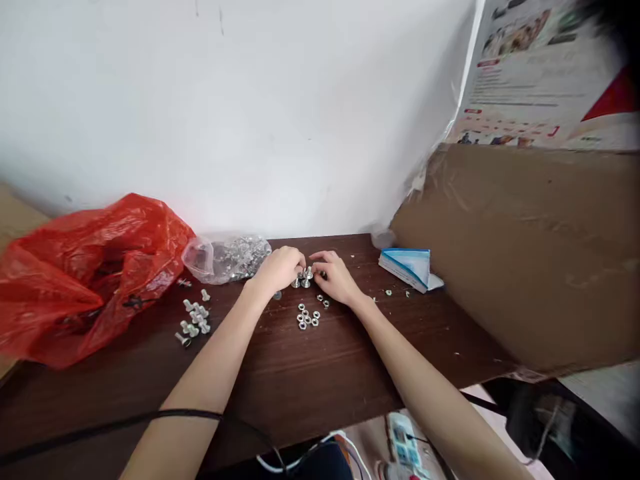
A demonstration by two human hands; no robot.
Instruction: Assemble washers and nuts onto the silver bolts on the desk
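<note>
Silver metal bolts point(306, 283) are stood heads-down, probably for stability, between the left hand point(281, 268), fingers curled, any pinch indiscernible, and the right hand point(339, 279), fingers parted. Hexagonal silver metal nuts point(307, 321) are grouped on the fingers' near side.

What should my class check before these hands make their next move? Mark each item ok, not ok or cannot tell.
1. Left hand beside the bolt cluster: ok.
2. Right hand beside that cluster: ok.
3. Nuts uncovered: ok, loose on the table.
4. Left forearm clear of the black cable: not ok, they overlap in view.
5. Firm grip on a bolt: cannot tell, too small.
</note>
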